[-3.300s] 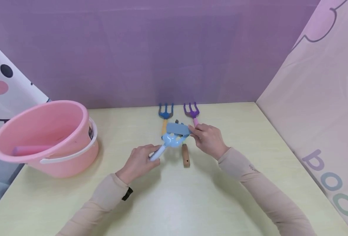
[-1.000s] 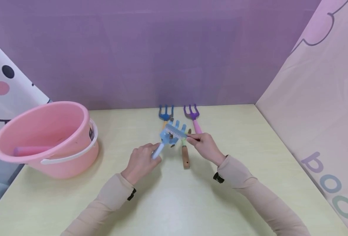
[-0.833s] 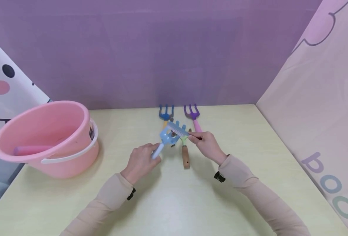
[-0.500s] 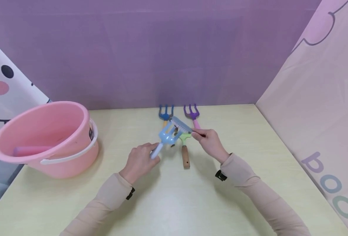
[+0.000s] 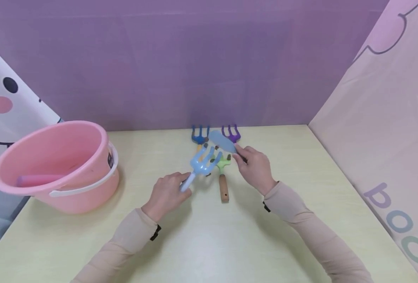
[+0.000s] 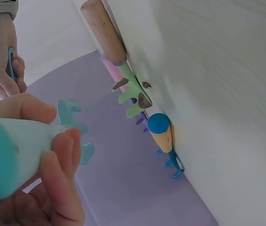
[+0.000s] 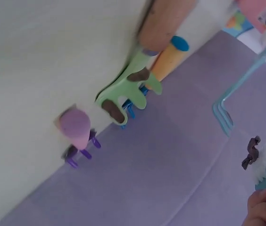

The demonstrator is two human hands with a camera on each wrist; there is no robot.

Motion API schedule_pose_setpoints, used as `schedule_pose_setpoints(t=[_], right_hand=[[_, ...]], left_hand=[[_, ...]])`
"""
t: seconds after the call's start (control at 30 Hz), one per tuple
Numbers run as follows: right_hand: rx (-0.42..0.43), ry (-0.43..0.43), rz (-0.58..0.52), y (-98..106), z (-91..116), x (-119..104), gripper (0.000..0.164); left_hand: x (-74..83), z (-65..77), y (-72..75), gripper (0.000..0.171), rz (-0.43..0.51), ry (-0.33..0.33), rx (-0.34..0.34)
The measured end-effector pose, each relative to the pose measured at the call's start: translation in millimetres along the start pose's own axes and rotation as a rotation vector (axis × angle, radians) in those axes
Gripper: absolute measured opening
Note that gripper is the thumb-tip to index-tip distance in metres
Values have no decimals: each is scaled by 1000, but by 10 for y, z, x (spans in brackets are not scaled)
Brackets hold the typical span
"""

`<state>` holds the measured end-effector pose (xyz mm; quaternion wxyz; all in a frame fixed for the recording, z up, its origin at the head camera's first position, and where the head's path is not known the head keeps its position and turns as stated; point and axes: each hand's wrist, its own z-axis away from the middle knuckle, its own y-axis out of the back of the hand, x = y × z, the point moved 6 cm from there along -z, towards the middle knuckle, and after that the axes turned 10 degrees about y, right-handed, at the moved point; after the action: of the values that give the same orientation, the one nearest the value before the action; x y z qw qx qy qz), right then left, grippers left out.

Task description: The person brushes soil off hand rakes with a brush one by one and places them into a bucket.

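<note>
My left hand (image 5: 168,194) grips the pale handle of a light blue garden hand fork (image 5: 200,166), its three tines raised above the table and pointing away. Past those tines, my right hand (image 5: 255,169) holds a blue brush (image 5: 222,141) by its handle, back upward. White bristles (image 7: 264,162) show in the right wrist view, with a dark brown clump (image 7: 251,153) beside them. Beneath lies a green hand fork with a wooden handle (image 5: 223,188), bearing brown patches (image 7: 113,111). Behind lie a blue fork (image 5: 199,139) with a yellow handle and a purple fork (image 5: 234,137) with a pink handle.
A large pink bucket (image 5: 49,157) with a white handle stands at the left, a pink rod-like thing (image 5: 40,180) inside it. Small brown bits (image 5: 209,174) lie around the green fork. A purple backdrop (image 5: 209,67) closes off the table's far edge.
The brush has moved from across the light blue fork's tines to beyond them, up and right, and its back has turned upward. The left hand and its fork have hardly moved.
</note>
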<state>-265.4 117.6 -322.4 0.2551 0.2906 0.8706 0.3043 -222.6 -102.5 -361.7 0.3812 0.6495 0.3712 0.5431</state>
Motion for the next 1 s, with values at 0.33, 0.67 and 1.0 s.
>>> schedule_pose_setpoints(t=[0.33,0.67,1.0], right_hand=[[38,444,437,-185,55,-356,31],[-57,557,745,-373,116,-395,29],[-94,519,757,-421,170,-414,40]], left_hand=[[51,19,1,42,17,14,-26],[89,43,-1,42,2,-3,-28],[125,44,40,41,69,24,-31]])
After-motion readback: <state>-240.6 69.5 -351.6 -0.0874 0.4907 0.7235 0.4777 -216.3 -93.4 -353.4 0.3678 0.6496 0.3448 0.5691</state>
